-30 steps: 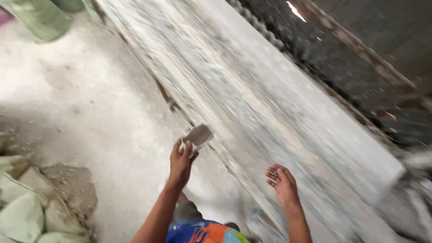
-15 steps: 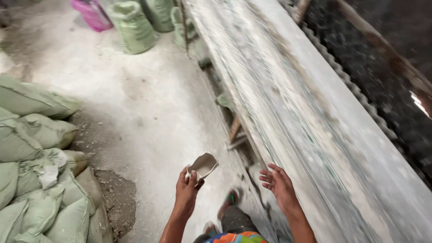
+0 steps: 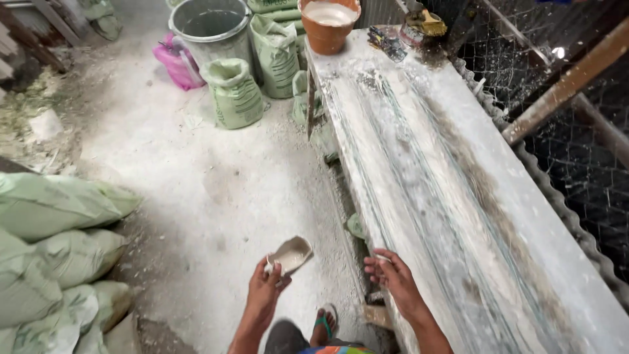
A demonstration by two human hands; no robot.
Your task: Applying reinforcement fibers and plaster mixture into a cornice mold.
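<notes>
My left hand grips a small white scoop, dusted with powder, held out over the dusty floor. My right hand hangs open with curled fingers at the near edge of a long white-powdered workbench, holding nothing. At the bench's far end stands an orange bowl filled with white powder. My foot in a sandal shows below, between my arms.
Green sacks pile up at the left. More green sacks, a grey bucket and a pink bag stand at the far end of the floor. Wire mesh fencing and a wooden beam run along the bench's right side.
The view has swung up along the bench, bringing the far end, bowl, bucket and sacks into sight. Both hands stay low in front of me; the left keeps hold of the scoop.
</notes>
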